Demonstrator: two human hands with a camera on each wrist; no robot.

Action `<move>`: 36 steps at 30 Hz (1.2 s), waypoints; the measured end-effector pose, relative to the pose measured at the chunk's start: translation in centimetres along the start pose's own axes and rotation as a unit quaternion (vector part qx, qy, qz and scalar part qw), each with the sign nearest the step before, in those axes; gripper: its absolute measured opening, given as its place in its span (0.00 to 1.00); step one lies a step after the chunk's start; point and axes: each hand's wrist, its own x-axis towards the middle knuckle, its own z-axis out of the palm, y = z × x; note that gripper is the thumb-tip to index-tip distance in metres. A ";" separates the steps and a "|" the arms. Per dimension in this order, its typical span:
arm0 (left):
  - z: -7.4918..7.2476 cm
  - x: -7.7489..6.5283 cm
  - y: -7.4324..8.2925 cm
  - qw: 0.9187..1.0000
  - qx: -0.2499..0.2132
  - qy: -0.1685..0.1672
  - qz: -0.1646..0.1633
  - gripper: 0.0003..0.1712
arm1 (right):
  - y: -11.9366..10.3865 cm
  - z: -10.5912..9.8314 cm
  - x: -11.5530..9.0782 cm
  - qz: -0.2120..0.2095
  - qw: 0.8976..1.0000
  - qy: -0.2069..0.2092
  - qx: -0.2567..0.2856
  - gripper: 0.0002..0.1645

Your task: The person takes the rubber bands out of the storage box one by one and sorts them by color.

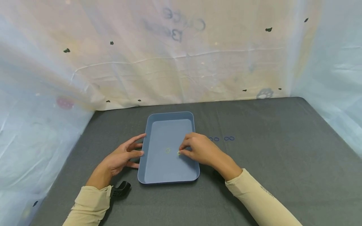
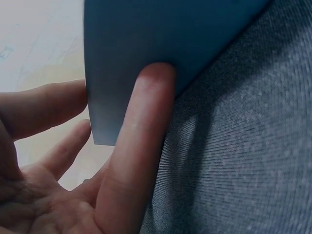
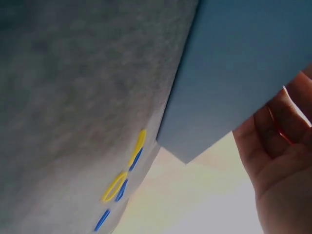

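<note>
A blue-grey tray (image 1: 169, 131) lies on the dark cloth in the head view. One small yellow rubber band (image 1: 167, 150) rests on its floor. Over the tray's right half, my right hand (image 1: 200, 149) pinches another yellow rubber band (image 1: 178, 153) between thumb and finger, low near the floor. My left hand (image 1: 120, 158) touches the tray's left outer wall with spread fingers. In the left wrist view, one finger (image 2: 146, 122) presses flat on that wall. The right wrist view shows the tray's outer side (image 3: 219, 87), but the pinched band is hidden there.
Right of the tray, several blue rubber bands (image 1: 232, 138) lie on the cloth. The right wrist view also shows yellow bands (image 3: 115, 186) beside them. A patterned sheet (image 1: 181, 78) hangs behind the table. A black wrist device (image 1: 121, 189) sits by my left sleeve.
</note>
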 end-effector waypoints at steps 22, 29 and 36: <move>-0.2 -0.3 -0.3 1.000 -0.009 0.002 0.004 0.44 | 0.7 -1.5 -1.1 -0.029 0.999 -0.015 0.039 0.04; 0.0 -0.2 -0.1 1.000 -0.010 0.001 0.010 0.44 | 1.3 -2.5 -1.2 -0.042 0.998 -0.013 0.049 0.03; -0.1 -0.3 -0.3 1.000 -0.005 -0.001 0.013 0.43 | 1.8 -3.2 -1.4 -0.043 0.998 -0.010 0.053 0.04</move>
